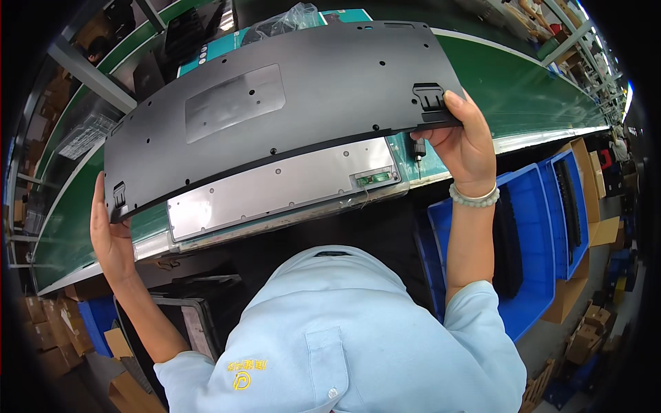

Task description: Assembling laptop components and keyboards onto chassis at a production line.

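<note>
Between my two hands is a long black keyboard bottom cover (pixel 330 89), its outer face with flip feet, screw holes and a glossy label patch showing. My left hand (pixel 112 241) grips its left end, fingers along the edge. At the other end my right hand (pixel 468 141) has its thumb on top beside a flip foot and its fingers underneath. The cover is tilted and held above the bench. Below it lies a silver-grey keyboard plate (pixel 275 182), with a small green circuit board (pixel 374 179) and a thin wire at its right end. The cover hides the plate's far side.
A screwdriver tip (pixel 418 153) points down near my right hand. The green bench (pixel 516 96) runs across, with a teal box (pixel 351 15) and clear plastic bag (pixel 296 20) behind the cover. Blue bins (pixel 533 241) holding black parts stand at right, a black crate (pixel 196 320) at lower left.
</note>
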`<state>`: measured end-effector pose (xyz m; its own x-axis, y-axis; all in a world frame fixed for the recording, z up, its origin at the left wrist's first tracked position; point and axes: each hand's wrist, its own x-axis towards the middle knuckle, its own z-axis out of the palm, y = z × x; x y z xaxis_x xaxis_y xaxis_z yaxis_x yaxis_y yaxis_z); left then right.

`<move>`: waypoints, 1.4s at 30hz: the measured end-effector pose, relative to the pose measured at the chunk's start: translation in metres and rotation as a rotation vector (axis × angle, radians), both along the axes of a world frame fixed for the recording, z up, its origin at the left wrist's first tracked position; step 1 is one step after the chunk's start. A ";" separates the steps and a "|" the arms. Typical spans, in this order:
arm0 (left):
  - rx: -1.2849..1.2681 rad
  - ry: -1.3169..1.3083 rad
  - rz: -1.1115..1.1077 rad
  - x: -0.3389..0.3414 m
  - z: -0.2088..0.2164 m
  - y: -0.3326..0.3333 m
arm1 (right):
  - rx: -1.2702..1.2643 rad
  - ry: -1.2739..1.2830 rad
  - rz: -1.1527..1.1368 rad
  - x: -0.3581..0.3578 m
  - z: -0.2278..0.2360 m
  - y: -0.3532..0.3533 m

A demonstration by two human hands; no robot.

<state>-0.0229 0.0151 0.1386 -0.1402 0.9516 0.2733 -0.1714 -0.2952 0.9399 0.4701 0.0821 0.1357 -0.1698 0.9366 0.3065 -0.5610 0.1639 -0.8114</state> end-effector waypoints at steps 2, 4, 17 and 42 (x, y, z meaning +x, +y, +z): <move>-0.068 0.051 0.120 -0.001 -0.007 0.005 | 0.027 -0.066 -0.059 -0.006 0.004 0.000; -0.103 0.076 0.177 0.000 -0.010 0.006 | 0.040 -0.101 -0.091 -0.009 0.004 -0.001; -0.160 0.013 0.158 0.003 -0.027 0.001 | -0.054 -0.338 -0.373 -0.009 -0.008 -0.012; -0.182 -0.308 0.336 -0.032 -0.084 -0.011 | 0.000 -0.435 -0.213 -0.012 -0.027 -0.014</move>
<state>-0.0553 0.0040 0.0547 -0.4961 0.8683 0.0042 -0.3727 -0.2174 0.9021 0.4584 0.0683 0.1083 -0.0871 0.9643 0.2499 -0.1240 0.2384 -0.9632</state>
